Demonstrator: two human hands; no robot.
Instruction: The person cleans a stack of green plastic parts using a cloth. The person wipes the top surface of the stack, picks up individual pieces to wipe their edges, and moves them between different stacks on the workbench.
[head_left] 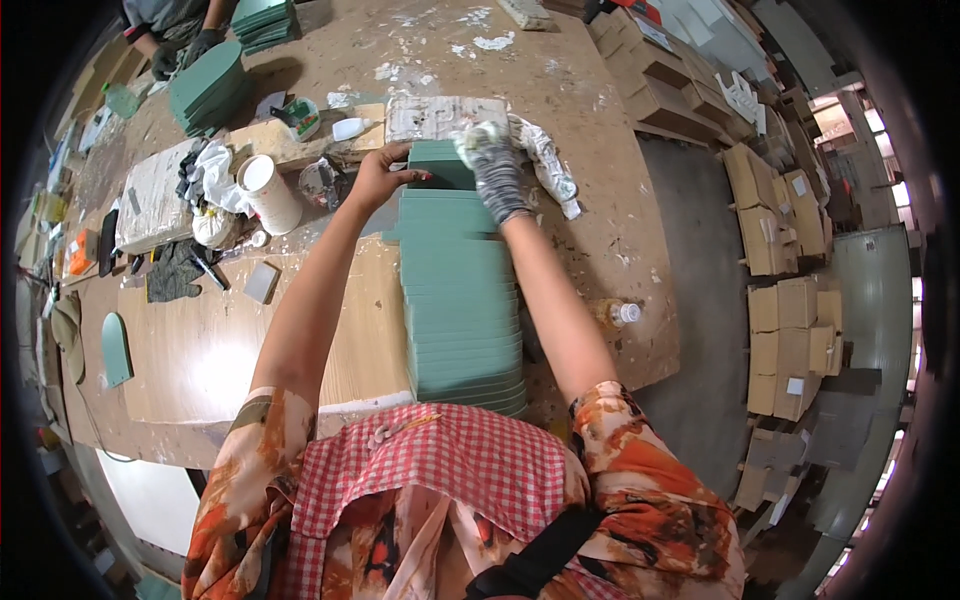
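Note:
A long row of flat green boards (458, 270), overlapping one another, runs away from my body across the worktable. At its far end my bare left hand (383, 178) has thumb and fingers closed at the left edge of a green board (446, 172). My right hand (497, 180), in a grey knit glove, is closed around a crumpled white rag (478, 138) by the far right corner of the boards. Its fingertips are partly hidden by the rag. Just beyond lies a paint-stained white block (445, 117), with a crumpled white cloth (548, 168) to its right.
To the left stand a white cylindrical tub (268, 195), a dark glove (173, 272) and a small grey block (262, 283). A capped bottle (618, 313) is right of the boards. Far left, a co-worker's gloved hands (185, 55) are beside stacked green boards (208, 88). Cardboard boxes (790, 340) line the right.

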